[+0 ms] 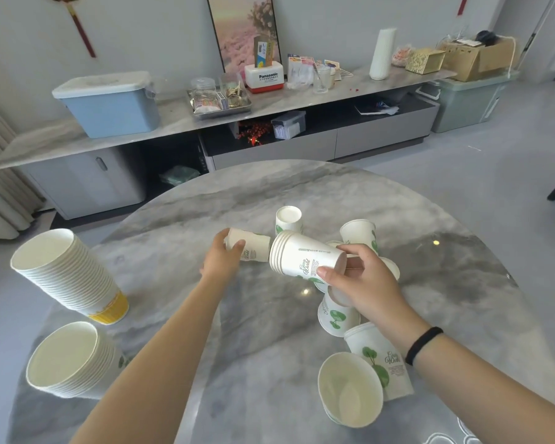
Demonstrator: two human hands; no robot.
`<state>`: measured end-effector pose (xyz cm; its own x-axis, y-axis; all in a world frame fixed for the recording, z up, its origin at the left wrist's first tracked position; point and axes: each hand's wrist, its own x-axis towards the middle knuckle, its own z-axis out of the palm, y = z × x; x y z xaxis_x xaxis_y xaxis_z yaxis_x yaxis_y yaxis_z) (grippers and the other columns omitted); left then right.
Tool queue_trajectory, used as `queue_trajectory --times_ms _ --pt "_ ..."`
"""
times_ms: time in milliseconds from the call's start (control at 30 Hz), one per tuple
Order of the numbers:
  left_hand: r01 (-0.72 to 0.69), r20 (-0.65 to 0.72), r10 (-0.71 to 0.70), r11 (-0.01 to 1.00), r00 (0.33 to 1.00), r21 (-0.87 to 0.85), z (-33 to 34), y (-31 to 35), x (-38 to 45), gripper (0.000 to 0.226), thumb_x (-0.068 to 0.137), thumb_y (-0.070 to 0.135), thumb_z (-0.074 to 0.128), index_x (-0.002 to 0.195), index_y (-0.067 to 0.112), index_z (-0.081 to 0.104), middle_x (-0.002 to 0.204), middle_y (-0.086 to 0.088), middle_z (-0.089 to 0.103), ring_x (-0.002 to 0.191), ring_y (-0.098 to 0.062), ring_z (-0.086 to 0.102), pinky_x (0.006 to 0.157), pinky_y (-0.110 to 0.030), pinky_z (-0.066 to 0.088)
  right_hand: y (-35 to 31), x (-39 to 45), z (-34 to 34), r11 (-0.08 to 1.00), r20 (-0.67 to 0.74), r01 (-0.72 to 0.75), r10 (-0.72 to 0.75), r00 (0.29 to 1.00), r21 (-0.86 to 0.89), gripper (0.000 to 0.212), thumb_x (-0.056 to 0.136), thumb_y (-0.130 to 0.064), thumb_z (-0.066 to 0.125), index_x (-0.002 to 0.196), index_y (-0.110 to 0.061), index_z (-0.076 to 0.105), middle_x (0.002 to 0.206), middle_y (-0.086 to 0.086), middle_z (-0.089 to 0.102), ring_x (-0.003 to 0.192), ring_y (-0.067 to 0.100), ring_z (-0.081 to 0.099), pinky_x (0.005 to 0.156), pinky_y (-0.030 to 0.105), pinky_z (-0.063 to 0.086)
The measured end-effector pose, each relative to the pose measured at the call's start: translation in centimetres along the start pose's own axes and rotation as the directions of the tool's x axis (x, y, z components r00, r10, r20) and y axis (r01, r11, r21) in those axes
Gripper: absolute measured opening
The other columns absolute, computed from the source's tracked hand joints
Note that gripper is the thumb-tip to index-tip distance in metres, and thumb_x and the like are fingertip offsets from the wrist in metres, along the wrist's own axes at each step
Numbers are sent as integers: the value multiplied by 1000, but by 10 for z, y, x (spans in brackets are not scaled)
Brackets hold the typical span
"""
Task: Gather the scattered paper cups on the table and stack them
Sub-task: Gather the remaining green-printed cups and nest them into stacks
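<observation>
The right hand [362, 283] grips a small nested stack [305, 257] sideways. The left hand [221, 261] grips a single cup [252, 248], its rim toward the stack's mouth. Loose cups [350, 389] lie below the right hand.

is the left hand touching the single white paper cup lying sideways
Touching: the head view shows the left hand wrapped around the base of the single white paper cup, fingers across it.

Both arms outstretched; left hand [221, 259] and right hand [359, 280] fingers curled, gripping
</observation>
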<state>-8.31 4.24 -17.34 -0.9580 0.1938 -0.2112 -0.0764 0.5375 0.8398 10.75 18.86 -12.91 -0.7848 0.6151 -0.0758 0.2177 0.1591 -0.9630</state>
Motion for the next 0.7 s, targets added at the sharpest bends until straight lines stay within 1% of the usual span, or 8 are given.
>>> queue_trajectory --times_ms 100,167,267,333,400,500,600,700 --pt "-53 -18 51 979 999 -197 -3 6 0 34 95 17 47 128 18 51 100 -4 62 85 -19 57 78 -28 48 2 3 -1 1000 -23 -3 2 1000 -28 47 74 -19 77 115 -21 54 96 -5 61 89 10 61 68 7 45" --pt "-125 -17 126 943 992 -309 -6 15 -6 25 95 14 46 116 17 59 91 4 62 78 -10 57 68 -17 48 4 5 -1 1000 -36 -5 4 999 -26 50 74 -20 77 117 -19 54 102 -2 63 95 14 62 75 18 47" --pt "-136 149 226 881 963 -454 -5 28 -20 25 96 11 46 115 12 62 97 -2 65 86 -14 61 75 -21 53 6 6 1 1000 -35 -8 8 999 2 51 73 -22 78 119 -18 55 107 1 66 97 15 64 78 20 48" --pt "-64 295 243 859 924 -508 2 33 -27 28 97 11 43 120 7 59 96 -2 67 81 -14 64 72 -23 54 5 7 1 1000 -22 -10 10 1000 19 50 74 -23 77 119 -18 55 107 1 66 97 15 64 76 16 47" --pt "-8 384 247 850 890 -527 9 39 -34 31 98 14 41 122 8 58 99 -3 69 83 -14 67 76 -28 53 3 9 0 1000 -33 -1 2 999 29 49 74 -23 77 118 -18 55 109 3 65 98 16 64 79 20 48" --pt "13 366 234 828 901 -561 17 51 -34 34 99 14 37 127 5 55 108 -7 65 93 -19 62 84 -34 50 -7 17 -2 999 -90 45 -44 995 14 49 76 -24 76 120 -19 55 112 2 63 101 19 63 84 27 49" --pt "-109 247 263 858 933 -503 21 72 -27 34 100 18 36 124 11 59 113 -5 64 103 -20 59 89 -31 49 -25 39 -1 979 -180 171 -188 965 -107 55 75 -27 76 124 -19 52 117 -3 60 108 17 59 90 28 47" --pt "-178 179 262 907 948 -383 27 91 -12 35 100 26 35 121 17 60 110 1 60 100 -14 56 82 -25 42 -45 75 8 924 -224 306 -356 907 -230 58 75 -26 75 127 -16 51 128 2 58 118 21 53 100 30 42"
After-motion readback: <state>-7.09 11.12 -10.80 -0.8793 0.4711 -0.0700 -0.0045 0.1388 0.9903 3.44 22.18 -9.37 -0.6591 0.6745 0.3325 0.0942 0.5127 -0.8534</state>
